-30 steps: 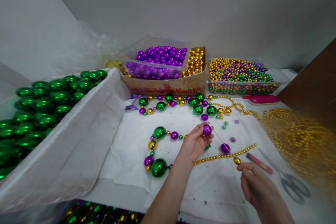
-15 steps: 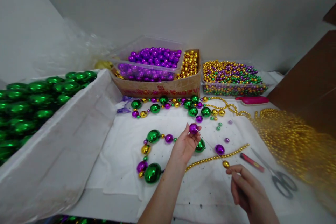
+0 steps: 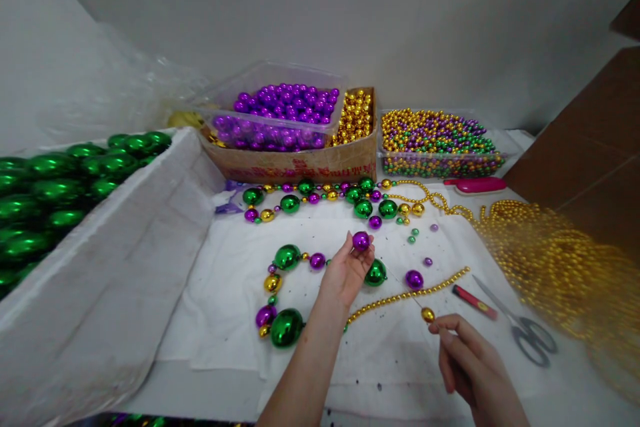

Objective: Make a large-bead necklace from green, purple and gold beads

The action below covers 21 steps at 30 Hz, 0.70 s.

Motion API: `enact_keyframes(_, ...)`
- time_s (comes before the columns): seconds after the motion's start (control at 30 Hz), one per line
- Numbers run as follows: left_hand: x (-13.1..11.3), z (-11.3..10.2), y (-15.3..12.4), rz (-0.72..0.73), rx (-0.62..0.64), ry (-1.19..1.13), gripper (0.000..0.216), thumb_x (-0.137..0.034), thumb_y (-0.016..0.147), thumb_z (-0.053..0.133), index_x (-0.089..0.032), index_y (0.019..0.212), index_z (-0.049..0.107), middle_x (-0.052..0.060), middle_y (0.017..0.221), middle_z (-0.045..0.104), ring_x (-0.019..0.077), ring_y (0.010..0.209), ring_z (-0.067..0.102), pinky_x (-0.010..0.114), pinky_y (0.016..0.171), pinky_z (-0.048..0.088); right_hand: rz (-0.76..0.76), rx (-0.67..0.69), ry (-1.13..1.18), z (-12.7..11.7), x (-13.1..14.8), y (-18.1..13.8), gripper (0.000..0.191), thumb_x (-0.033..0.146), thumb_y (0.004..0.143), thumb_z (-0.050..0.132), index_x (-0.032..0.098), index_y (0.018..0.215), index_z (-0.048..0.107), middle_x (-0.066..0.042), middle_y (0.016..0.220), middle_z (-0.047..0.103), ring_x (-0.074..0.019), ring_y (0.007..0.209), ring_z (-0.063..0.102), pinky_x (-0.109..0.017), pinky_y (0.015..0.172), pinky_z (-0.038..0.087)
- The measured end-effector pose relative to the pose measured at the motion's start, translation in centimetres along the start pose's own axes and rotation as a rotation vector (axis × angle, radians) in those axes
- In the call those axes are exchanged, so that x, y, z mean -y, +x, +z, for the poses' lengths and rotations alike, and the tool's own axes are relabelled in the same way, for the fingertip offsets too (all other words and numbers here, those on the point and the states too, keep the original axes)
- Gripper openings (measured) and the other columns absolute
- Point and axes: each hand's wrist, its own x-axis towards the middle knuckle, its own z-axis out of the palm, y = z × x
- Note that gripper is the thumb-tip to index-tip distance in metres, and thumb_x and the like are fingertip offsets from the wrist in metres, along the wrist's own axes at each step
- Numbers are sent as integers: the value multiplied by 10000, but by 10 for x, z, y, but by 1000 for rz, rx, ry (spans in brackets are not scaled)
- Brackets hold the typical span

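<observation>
My left hand (image 3: 351,270), palm up over the cloth, has its fingers closed round a shiny purple bead (image 3: 361,241). A thin thread (image 3: 397,275) slants from near that hand toward a gold bead (image 3: 427,314). Just below the gold bead, the fingertips of my right hand (image 3: 463,347) pinch the thread's end. Between the hands a larger purple bead (image 3: 414,279) lies beside a strip of small gold beads (image 3: 407,295). Partly behind my left hand sits a green bead (image 3: 375,272). A strand with big green beads (image 3: 287,327) curves on the cloth to the left.
A white foam box (image 3: 185,213) of green beads stands left. Behind are a cardboard box (image 3: 290,165) under a tub of purple beads (image 3: 290,107), and a tub of small mixed beads (image 3: 440,140). Scissors (image 3: 530,333), a red lighter-like stick (image 3: 475,302) and gold bead chains (image 3: 550,267) lie right.
The view has shifted slightly. A white thin piece that stuck out by the purple bead in my left hand no longer shows. Both hands keep nearly the same pose.
</observation>
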Motion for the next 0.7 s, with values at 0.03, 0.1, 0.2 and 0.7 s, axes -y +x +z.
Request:
enact_keyframes(0.03, -1, 0, 0, 8, -1, 8, 245, -270, 903, 506, -65, 856, 631, 127, 880, 656, 125, 707, 611, 214, 628, 540, 4, -8, 1, 0, 1, 0, 375, 546, 785, 577, 186, 869, 516, 66, 389, 397, -53, 388, 201, -235, 446, 58)
enact_keyframes(0.1, -2, 0, 1, 25, 0, 25, 241, -276, 895, 521, -65, 862, 633, 132, 892, 657, 128, 710, 612, 218, 630, 537, 14, -19, 2, 1, 3, -1, 387, 560, 769, 587, 188, 848, 521, 65, 389, 391, -58, 394, 198, -233, 447, 62)
enact_keyframes(0.2, -3, 1, 1, 45, -1, 40, 235, -287, 888, 534, -74, 867, 631, 132, 904, 658, 132, 711, 612, 222, 626, 527, 23, -15, -1, 2, 5, 0, 389, 568, 766, 589, 191, 834, 522, 67, 396, 381, -65, 407, 192, -229, 453, 69)
enact_keyframes(0.7, 5, 0, 0, 110, 7, 96, 171, -274, 812, 646, -109, 849, 620, 93, 863, 666, 136, 709, 620, 245, 669, 501, -48, -47, -153, -2, -6, 3, 416, 595, 777, 560, 201, 908, 551, 50, 399, 415, -104, 420, 301, -242, 453, 129)
